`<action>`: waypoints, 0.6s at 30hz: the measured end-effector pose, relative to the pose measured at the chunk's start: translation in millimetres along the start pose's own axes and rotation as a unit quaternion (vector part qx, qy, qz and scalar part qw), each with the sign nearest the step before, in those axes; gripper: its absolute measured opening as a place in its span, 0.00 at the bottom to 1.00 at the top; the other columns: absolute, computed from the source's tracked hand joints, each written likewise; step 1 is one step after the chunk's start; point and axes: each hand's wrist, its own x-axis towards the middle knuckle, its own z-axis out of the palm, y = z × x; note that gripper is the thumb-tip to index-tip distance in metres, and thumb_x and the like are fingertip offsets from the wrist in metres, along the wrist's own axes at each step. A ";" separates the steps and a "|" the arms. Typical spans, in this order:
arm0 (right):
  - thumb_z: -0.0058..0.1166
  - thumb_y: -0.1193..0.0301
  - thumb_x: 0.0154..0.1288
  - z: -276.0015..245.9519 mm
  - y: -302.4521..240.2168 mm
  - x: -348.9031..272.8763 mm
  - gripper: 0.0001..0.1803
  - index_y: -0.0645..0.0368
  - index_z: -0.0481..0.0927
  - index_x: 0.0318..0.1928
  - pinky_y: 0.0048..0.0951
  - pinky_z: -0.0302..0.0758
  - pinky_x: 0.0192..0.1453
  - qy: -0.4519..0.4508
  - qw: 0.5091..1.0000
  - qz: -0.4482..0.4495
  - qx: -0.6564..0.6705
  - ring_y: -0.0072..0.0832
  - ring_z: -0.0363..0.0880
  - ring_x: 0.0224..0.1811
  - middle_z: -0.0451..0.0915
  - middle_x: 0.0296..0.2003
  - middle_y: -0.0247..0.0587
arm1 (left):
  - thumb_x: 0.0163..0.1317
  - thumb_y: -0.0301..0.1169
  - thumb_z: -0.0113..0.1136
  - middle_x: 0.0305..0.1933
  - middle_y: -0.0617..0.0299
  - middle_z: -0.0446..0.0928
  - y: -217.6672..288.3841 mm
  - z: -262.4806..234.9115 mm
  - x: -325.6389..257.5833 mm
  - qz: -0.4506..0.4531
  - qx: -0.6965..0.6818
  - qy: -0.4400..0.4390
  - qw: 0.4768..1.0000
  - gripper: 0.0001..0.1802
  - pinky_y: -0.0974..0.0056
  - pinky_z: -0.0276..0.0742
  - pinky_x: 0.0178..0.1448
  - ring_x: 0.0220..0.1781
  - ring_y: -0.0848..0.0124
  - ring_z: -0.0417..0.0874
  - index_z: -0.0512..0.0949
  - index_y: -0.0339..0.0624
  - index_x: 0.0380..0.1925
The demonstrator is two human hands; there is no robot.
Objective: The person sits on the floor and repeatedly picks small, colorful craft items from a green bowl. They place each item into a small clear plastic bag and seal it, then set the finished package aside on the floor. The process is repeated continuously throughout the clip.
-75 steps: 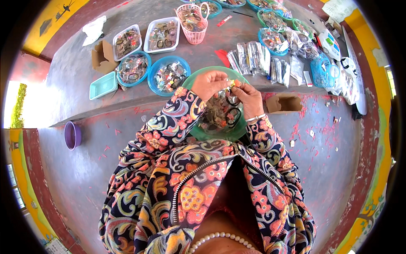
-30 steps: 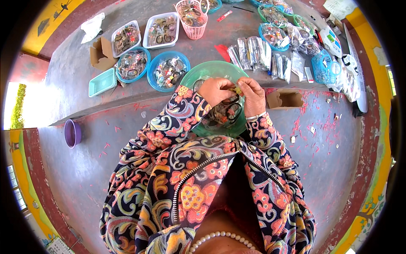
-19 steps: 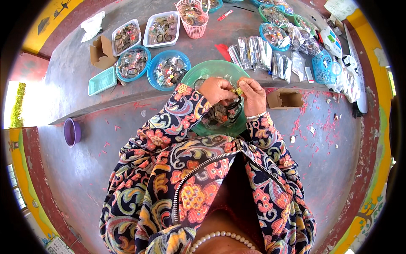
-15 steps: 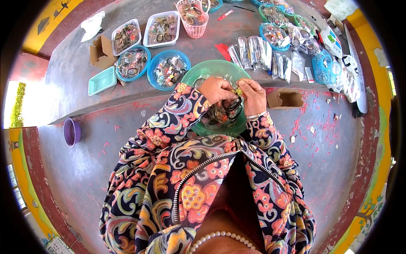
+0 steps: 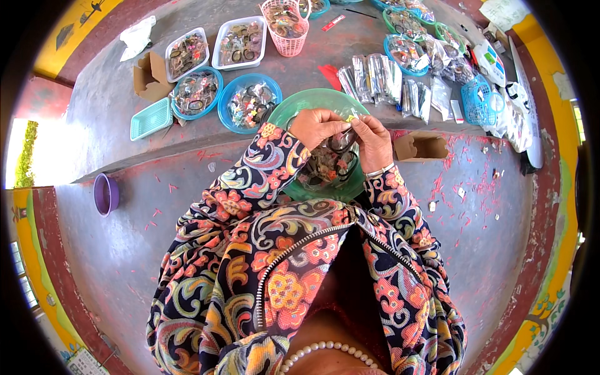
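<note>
Over a large green plastic basin [image 5: 307, 100], my two hands meet with their fingertips almost touching. My left hand [image 5: 312, 129] is closed in a pinch, thumb stretched toward the right. Opposite it, my right hand [image 5: 375, 142] pinches too, with a pale bangle at the wrist. Between them is what looks like a black hair tie [image 5: 341, 147], its loop hanging down, with a small yellow charm [image 5: 351, 117] at the fingertips. Under the hands, the basin holds a heap of similar dark bands with colourful pieces, partly in clear wrapping.
On the raised grey ledge stand two blue bowls [image 5: 222, 107] of similar pieces, a turquoise tray [image 5: 150, 120], white trays [image 5: 217, 51] and a pink basket [image 5: 289, 45]. Packaged bundles [image 5: 379, 78] lie to the right. A cardboard box [image 5: 421, 146] and a purple tub [image 5: 106, 195] are lower down.
The yellow charm has risen slightly between my fingers. My left fingers have stretched out into a flatter pinch, and the black loop now hangs lower beneath the fingertips.
</note>
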 end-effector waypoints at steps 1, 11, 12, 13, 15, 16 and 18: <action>0.53 0.77 0.57 -0.8 0.7 0.4 0.04 0.61 0.76 0.34 0.19 0.69 0.39 0.005 1.000 -0.007 0.008 0.18 0.73 0.33 0.77 0.32 0.33 | 0.53 0.29 0.60 0.30 0.62 0.77 -4.4 -0.1 1.3 -0.007 -0.026 -0.002 1.000 0.11 0.75 0.70 0.38 0.32 0.78 0.76 0.75 0.33 0.34; 0.55 0.78 0.55 3.8 1.6 0.1 0.04 0.62 0.76 0.33 0.17 0.69 0.37 0.040 0.997 -0.026 0.055 0.16 0.73 0.32 0.77 0.31 0.32 | 0.49 0.26 0.62 0.31 0.65 0.76 -19.2 -4.8 5.0 -0.015 0.002 -0.041 0.999 0.14 0.75 0.69 0.37 0.32 0.80 0.74 0.75 0.34 0.37; 0.55 0.78 0.55 6.2 -1.1 -1.0 0.04 0.62 0.76 0.33 0.17 0.69 0.37 0.038 0.998 -0.018 0.052 0.16 0.73 0.32 0.77 0.31 0.32 | 0.49 0.26 0.62 0.30 0.67 0.76 -15.6 -4.1 3.9 -0.021 0.006 -0.032 0.999 0.13 0.75 0.66 0.33 0.29 0.81 0.72 0.76 0.34 0.35; 0.55 0.78 0.55 7.4 -2.8 -1.7 0.04 0.62 0.76 0.33 0.17 0.69 0.37 0.035 0.998 -0.011 0.049 0.16 0.73 0.32 0.77 0.31 0.32 | 0.48 0.27 0.62 0.28 0.68 0.75 -10.0 -3.3 1.9 -0.027 0.009 -0.022 0.999 0.12 0.76 0.63 0.29 0.26 0.82 0.70 0.76 0.35 0.34; 0.55 0.77 0.55 3.6 -1.3 -0.3 0.05 0.62 0.77 0.34 0.17 0.69 0.37 0.020 0.999 -0.001 0.032 0.16 0.73 0.32 0.77 0.31 0.31 | 0.48 0.28 0.62 0.25 0.70 0.74 -3.7 -1.6 -0.5 -0.036 0.003 -0.006 0.999 0.11 0.77 0.57 0.22 0.21 0.84 0.66 0.77 0.36 0.32; 0.55 0.76 0.55 3.0 -1.0 0.3 0.05 0.62 0.77 0.34 0.17 0.68 0.37 0.011 1.000 0.004 0.024 0.16 0.73 0.32 0.77 0.32 0.31 | 0.47 0.28 0.63 0.24 0.70 0.73 -2.3 -0.7 -1.0 -0.039 -0.008 0.002 0.999 0.11 0.77 0.54 0.20 0.19 0.85 0.63 0.77 0.36 0.31; 0.56 0.76 0.55 8.1 -3.8 -2.1 0.07 0.63 0.77 0.35 0.17 0.68 0.37 0.011 0.999 0.005 0.031 0.16 0.72 0.32 0.77 0.31 0.31 | 0.47 0.29 0.63 0.23 0.71 0.72 2.2 0.0 -2.9 -0.048 -0.006 0.007 0.999 0.10 0.77 0.50 0.17 0.16 0.86 0.60 0.77 0.37 0.29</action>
